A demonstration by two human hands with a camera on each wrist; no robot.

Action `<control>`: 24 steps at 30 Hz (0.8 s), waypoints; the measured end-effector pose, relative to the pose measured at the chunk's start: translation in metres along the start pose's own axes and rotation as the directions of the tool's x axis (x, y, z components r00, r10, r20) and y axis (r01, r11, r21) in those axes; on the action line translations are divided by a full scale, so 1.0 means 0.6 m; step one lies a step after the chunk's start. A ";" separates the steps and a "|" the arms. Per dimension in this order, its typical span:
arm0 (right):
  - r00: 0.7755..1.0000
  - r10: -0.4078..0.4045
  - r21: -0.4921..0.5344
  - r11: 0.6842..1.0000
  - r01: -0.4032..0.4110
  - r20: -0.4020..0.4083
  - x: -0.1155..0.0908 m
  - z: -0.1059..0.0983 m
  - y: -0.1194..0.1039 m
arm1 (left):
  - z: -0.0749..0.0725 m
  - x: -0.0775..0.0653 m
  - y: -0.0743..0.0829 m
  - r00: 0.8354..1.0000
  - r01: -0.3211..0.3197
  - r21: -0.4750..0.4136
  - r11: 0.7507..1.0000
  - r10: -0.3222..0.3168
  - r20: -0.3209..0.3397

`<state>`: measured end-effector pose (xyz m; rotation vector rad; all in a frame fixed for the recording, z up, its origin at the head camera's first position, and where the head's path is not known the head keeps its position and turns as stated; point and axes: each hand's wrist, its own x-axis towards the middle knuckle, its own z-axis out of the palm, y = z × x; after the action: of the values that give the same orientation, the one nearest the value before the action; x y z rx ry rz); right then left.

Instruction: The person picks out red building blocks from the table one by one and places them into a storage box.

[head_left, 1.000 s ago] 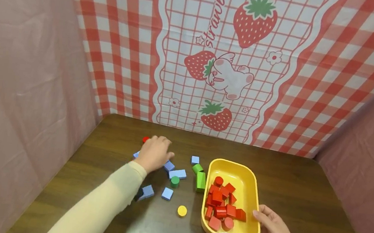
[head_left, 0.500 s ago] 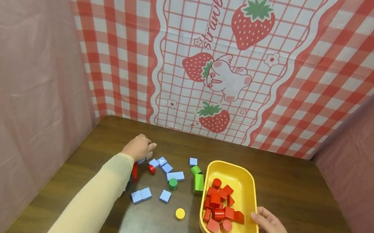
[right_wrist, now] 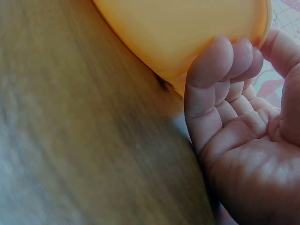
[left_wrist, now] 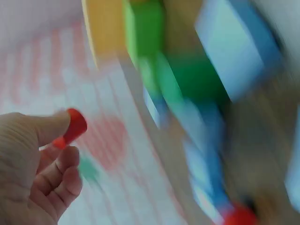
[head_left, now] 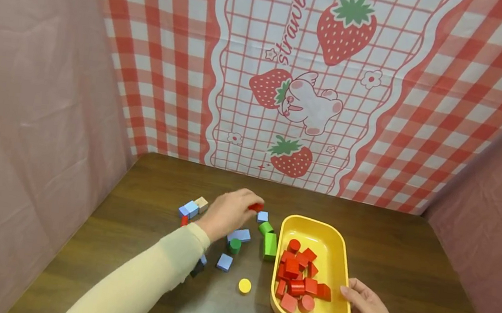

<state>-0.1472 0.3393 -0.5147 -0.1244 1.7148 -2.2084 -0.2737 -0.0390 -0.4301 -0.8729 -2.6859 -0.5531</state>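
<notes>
My left hand (head_left: 229,213) is above the far middle of the table. It pinches a small red cylinder block (left_wrist: 77,125) between thumb and index finger; the other fingers curl loosely in the left wrist view. My right hand (head_left: 371,312) grips the right side of a yellow plastic bin (head_left: 327,250), thumb over the rim and fingers against the outer wall (right_wrist: 187,28). Several red blocks (head_left: 291,268) of mixed shapes lie in the bin, mostly toward its near left. Beneath the left hand and sleeve, some loose blocks are hidden.
Left of the bin lie a green block (head_left: 270,247), a light green cylinder (head_left: 266,228), a dark green cylinder (head_left: 234,246), a yellow disc (head_left: 244,286) and several blue blocks (head_left: 225,262). A plain wooden block (head_left: 201,203) and a red piece (head_left: 185,221) sit farther left. Checkered cloth hangs behind.
The left hand reached to the far left side, then came back rightward with the red cylinder block pinched in it. The right hand and the bin stayed in place.
</notes>
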 end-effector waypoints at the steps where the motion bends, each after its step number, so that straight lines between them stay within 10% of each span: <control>1: 1.000 0.001 -0.003 1.000 -0.001 -0.002 0.000 0.000 0.000 | 0.003 0.001 0.027 0.998 -0.051 0.024 0.998 0.050 0.023; 8: 1.000 0.001 -0.013 1.000 -0.001 -0.010 -0.001 0.002 -0.002 | 0.041 0.002 0.138 0.957 -0.261 0.171 0.950 0.231 0.173; 24: 1.000 -0.005 -0.019 1.000 0.005 -0.001 0.000 0.002 -0.001 | 0.068 -0.010 0.136 0.933 -0.238 0.083 0.968 0.204 0.297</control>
<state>-0.1470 0.3382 -0.5138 -0.1317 1.7383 -2.1968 -0.2245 0.0366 -0.4462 -1.2881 -2.7802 -0.2280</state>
